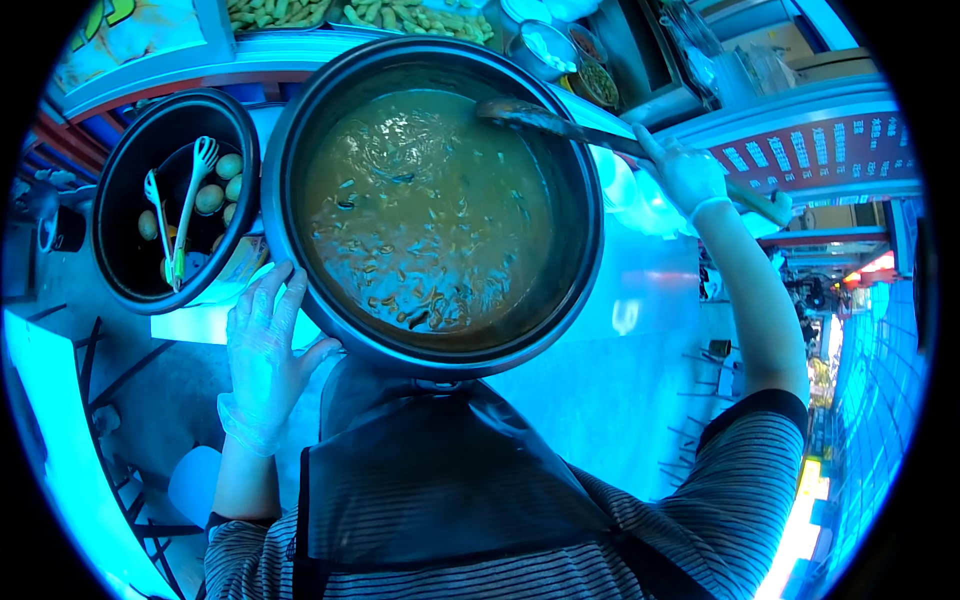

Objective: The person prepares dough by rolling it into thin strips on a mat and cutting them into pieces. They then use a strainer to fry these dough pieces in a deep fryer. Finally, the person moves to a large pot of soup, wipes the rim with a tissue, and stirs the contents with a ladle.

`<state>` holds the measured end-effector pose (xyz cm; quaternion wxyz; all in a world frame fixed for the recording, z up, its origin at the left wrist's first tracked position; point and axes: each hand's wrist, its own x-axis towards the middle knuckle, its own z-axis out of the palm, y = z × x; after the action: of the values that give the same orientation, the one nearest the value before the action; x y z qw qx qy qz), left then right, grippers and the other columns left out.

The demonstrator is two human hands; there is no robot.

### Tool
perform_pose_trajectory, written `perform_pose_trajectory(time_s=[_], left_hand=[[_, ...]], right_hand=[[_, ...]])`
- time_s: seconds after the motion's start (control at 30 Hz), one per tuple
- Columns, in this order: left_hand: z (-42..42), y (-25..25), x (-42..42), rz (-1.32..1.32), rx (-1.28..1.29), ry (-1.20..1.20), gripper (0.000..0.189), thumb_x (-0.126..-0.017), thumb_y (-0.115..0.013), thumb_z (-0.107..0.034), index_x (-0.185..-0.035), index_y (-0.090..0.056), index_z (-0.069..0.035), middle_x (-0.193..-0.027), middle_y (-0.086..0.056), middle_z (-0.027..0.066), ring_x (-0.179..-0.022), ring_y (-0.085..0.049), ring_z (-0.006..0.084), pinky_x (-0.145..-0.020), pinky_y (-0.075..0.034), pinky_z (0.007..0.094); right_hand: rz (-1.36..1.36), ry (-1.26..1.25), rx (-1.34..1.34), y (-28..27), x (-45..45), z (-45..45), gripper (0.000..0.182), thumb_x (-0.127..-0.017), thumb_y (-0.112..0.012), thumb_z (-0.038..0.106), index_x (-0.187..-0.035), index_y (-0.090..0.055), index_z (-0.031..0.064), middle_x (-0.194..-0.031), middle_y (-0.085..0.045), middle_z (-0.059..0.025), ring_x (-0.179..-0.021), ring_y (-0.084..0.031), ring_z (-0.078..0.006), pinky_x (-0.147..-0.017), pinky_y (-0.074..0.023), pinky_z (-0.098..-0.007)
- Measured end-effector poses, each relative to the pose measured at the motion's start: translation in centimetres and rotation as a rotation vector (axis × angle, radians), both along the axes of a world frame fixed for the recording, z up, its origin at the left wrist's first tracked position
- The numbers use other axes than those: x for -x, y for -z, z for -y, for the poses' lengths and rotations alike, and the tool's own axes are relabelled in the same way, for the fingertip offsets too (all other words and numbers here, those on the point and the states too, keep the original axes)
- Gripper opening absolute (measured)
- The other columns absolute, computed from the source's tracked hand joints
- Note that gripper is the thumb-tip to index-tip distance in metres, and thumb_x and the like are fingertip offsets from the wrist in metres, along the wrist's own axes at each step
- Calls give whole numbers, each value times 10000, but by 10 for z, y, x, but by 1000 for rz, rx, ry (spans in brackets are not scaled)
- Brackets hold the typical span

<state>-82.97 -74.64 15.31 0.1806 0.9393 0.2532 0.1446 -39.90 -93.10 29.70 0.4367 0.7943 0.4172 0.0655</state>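
Observation:
A large dark round pot (282, 187) of thick brownish soup (435, 202) with dark pieces fills the middle of the view. My right hand (684, 171), in a clear plastic glove, grips the long handle of a ladle (536, 120). The ladle's head lies at the upper right of the soup, near the pot's inner wall. My left hand (271, 337), gloved too, has its fingers spread against the large pot's lower left side and grasps nothing. To the left, a smaller black pot (112, 251) holds eggs (210, 199) in dark liquid and white tongs (196, 176).
Behind the large pot are trays of long fried dough pieces (420, 19), a metal bowl (541, 49) with pale pieces and small containers of condiments (596, 81). White plastic bags (652, 202) lie right of the pot. A white stool (196, 484) stands at lower left.

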Motion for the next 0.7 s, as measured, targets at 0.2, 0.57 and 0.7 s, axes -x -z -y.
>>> perform_pose_trajectory(time_s=[0.2, 0.57, 0.7], left_hand=[[-8, 7, 2, 28, -13, 87, 877, -586, -863, -288, -1334, -473, -49, -1321, -493, 153, -1169, -485, 317, -944, -402, 436], [-12, 6, 0, 4, -25, 149, 901, -582, -864, -264, -1342, -440, -33, -1306, -489, 163, -1136, -497, 305, -907, -405, 428], [-11, 6, 2, -11, 23, 142, 886, -603, -869, -223, -1363, -448, -45, -1325, -481, 161, -1178, -480, 324, -955, -400, 424]], right_hand=[[-114, 51, 18, 0, 53, 117, 418, -961, -516, 322, -1349, -429, 195, -931, -627, -152, -807, -669, -312, -609, -557, -415], [-81, -69, -65, -1, 98, 88, 470, -915, -581, 346, -1349, -486, 193, -840, -629, -126, -705, -669, -282, -594, -541, -397], [-61, 34, -53, -12, 68, 93, 451, -923, -566, 341, -1344, -485, 201, -891, -627, -144, -757, -677, -292, -610, -543, -398]])
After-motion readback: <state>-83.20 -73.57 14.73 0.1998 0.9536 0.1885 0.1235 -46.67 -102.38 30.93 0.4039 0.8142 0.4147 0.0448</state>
